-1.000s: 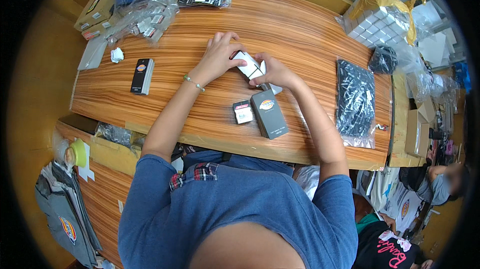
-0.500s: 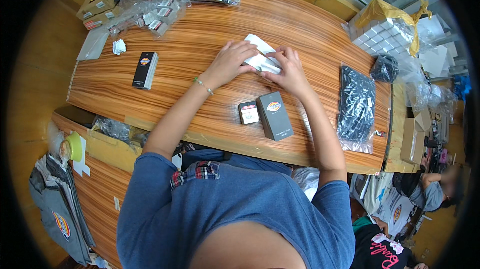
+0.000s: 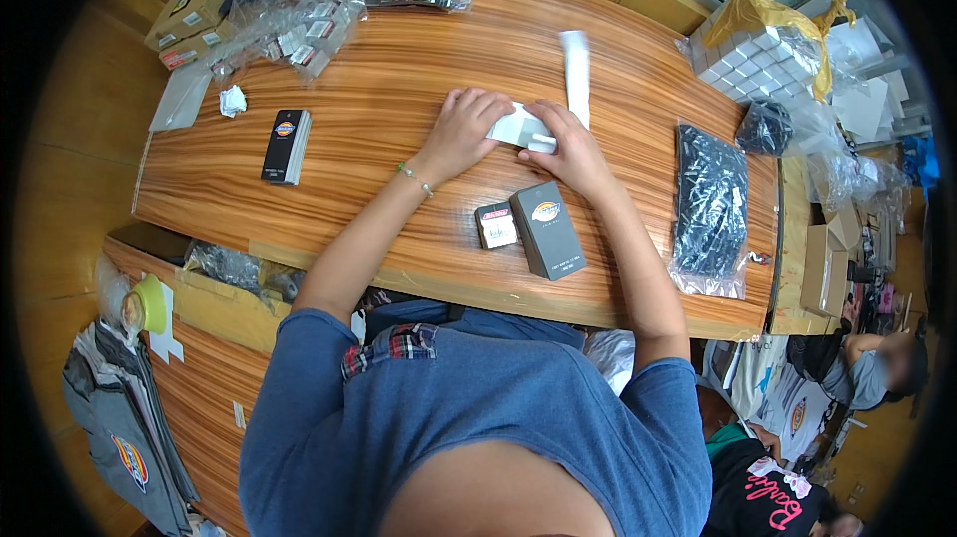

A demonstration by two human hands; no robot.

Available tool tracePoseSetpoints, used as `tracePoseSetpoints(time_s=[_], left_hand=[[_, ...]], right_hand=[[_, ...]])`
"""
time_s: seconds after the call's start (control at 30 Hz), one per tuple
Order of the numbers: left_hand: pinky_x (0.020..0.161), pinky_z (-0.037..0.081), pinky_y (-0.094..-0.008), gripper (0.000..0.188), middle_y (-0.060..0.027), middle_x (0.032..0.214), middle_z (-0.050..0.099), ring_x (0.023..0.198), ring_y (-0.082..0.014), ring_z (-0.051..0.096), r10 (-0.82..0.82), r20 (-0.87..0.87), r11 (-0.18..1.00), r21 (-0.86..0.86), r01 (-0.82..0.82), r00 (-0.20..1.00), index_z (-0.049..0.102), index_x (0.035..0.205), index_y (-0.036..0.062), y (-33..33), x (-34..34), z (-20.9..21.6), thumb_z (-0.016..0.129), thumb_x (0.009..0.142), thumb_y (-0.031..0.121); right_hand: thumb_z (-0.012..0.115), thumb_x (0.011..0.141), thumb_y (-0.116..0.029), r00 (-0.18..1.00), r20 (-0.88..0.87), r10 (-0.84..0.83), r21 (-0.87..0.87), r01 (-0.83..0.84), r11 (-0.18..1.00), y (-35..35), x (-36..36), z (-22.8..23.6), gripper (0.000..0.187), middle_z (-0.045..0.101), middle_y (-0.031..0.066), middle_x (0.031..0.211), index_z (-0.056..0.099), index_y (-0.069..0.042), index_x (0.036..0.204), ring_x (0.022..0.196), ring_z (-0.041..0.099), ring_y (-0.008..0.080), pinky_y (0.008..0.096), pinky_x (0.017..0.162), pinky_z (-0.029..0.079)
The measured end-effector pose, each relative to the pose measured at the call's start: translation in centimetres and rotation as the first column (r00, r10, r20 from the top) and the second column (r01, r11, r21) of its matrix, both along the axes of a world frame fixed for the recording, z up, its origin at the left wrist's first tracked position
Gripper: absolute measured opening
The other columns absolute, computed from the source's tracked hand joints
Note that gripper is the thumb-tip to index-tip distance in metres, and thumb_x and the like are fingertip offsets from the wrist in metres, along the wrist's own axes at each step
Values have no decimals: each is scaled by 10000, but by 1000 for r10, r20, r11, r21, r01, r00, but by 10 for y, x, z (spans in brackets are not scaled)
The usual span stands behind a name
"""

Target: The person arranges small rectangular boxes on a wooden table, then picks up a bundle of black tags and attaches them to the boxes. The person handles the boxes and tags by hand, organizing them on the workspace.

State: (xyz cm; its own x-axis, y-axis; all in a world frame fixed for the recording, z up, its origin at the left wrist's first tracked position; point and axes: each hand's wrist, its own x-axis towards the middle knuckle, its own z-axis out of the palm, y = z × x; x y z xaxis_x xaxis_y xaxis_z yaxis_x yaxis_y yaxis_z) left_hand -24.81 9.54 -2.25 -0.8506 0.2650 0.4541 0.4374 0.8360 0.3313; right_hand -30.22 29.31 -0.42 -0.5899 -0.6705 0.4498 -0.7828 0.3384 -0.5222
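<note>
Left hand (image 3: 465,128), right hand (image 3: 575,153): both clamped on pale pack (image 3: 512,126);
White strip (image 3: 576,78): newly outstretched beyond; pack seemingly part-unwrapped

The left forearm (image 3: 361,228), bare, slants up and to the right, while the right forearm (image 3: 641,248) runs more steeply, leaning left. Both converge in front of the chest, bringing the left hand (image 3: 467,130) and right hand (image 3: 576,152) near each other — apart, but only just. The left hand lies back upward, its fingers (image 3: 488,106) bent and bunched toward the right. The right hand faces it, index finger (image 3: 551,118) angled leftward, its grip pinched — mirroring the other.
</note>
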Motion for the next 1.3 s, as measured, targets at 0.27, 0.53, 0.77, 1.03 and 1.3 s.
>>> tracePoseSetpoints(time_s=[0.27, 0.53, 0.77, 1.03, 1.3], left_hand=[[963, 312, -379, 468, -37, 1143, 560, 1114, -196, 463, -3, -48, 997, -83, -1, 999, 543, 1156, 131, 4, 4, 22, 659, 740, 312], [951, 319, -397, 357, -37, 1126, 585, 1074, -201, 492, -138, 45, 981, 145, 130, 989, 614, 1091, 138, -8, -30, -10, 621, 776, 306], [884, 386, -360, 293, -92, 1053, 586, 1012, -255, 505, 126, -165, 978, 186, -95, 978, 613, 1050, 89, 18, -42, 19, 607, 790, 224], [708, 478, -382, 186, -156, 868, 616, 802, -311, 592, 132, -64, 969, 218, -116, 989, 639, 881, 20, 23, -45, 18, 594, 777, 168], [636, 489, -367, 148, -171, 734, 628, 671, -312, 612, 232, 23, 960, 153, -233, 972, 661, 802, 4, 19, -49, 24, 620, 740, 132]], right_hand=[[719, 692, -145, 967, 253, -28, -10, 32, 999, 8, -5, -13, 482, 561, 112, 995, 549, -108, 1142, 883, 564, 287, 367, 753, 472], [707, 740, -170, 871, 490, 32, -223, 89, 971, 1, -8, -29, 426, 602, 106, 1008, 536, -44, 1110, 897, 581, 204, 299, 794, 458], [659, 796, -190, 469, 879, 83, -361, 543, 758, -18, -16, -16, 288, 591, 58, 893, 543, -44, 1015, 757, 580, 123, 261, 586, 514], [639, 804, -214, 615, 780, 115, -494, 492, 716, -29, -18, -31, 338, 575, 120, 984, 534, -18, 1059, 859, 574, 190, 307, 692, 496], [677, 767, -210, 900, 371, -231, -362, 369, 856, -35, -5, -22, 460, 517, 196, 971, 526, 19, 1136, 914, 524, 307, 357, 812, 422]])
